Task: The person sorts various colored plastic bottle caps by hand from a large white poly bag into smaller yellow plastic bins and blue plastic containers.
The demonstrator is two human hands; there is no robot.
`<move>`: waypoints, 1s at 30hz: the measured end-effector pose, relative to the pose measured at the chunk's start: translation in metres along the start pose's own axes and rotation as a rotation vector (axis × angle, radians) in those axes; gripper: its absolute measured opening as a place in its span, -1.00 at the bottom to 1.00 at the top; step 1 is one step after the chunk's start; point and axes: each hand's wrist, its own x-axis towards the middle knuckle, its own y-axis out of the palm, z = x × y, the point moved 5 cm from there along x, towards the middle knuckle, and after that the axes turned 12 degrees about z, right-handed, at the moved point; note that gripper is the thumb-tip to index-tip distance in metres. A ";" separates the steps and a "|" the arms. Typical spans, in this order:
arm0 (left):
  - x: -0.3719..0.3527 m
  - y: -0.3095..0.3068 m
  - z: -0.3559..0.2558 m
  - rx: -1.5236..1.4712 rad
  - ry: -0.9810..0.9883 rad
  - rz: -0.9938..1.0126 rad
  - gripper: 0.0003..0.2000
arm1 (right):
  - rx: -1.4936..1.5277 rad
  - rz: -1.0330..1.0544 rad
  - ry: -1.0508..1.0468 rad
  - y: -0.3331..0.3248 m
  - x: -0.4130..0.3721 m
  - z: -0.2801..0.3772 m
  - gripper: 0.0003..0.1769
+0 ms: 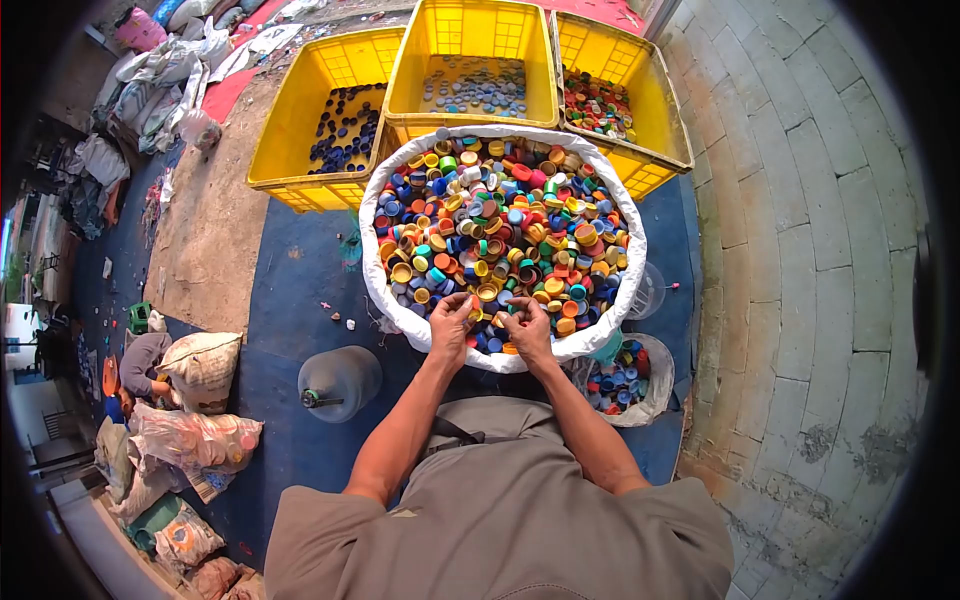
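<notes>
Mixed coloured bottle caps (510,235) fill a large round container with a white cloth rim (632,270) in front of me. Over the near part of the heap, my left hand (452,322) has its fingers closed on an orange cap (474,312). Just to the right, my right hand (526,322) is bent over the caps with thumb and fingers drawn together; whatever is between them is too small to make out. A narrow strip of caps separates the two hands.
Three yellow crates stand behind: dark blue caps in the left crate (275,130), pale ones in the middle crate (400,80), red and mixed ones in the right crate (672,120). A white sack (655,395), a plastic bottle (345,382), a wall (800,240) and another person (143,362) surround me.
</notes>
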 end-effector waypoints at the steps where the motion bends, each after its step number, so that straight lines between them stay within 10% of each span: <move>1: -0.008 0.005 -0.007 -0.089 0.000 0.051 -0.77 | -0.078 -0.006 -0.016 0.001 0.003 0.005 -0.67; 9: -0.035 -0.017 -0.036 -0.567 -0.010 0.300 -0.76 | -0.583 0.076 -0.399 0.034 0.049 0.045 -0.65; 18: -0.050 -0.054 -0.020 -0.535 -0.072 0.093 -0.76 | -1.064 0.244 -0.477 0.077 0.099 0.048 -0.40; 30: -0.061 -0.063 -0.018 -0.418 -0.092 -0.007 -0.78 | -1.063 0.258 -0.437 0.081 0.107 0.051 -0.43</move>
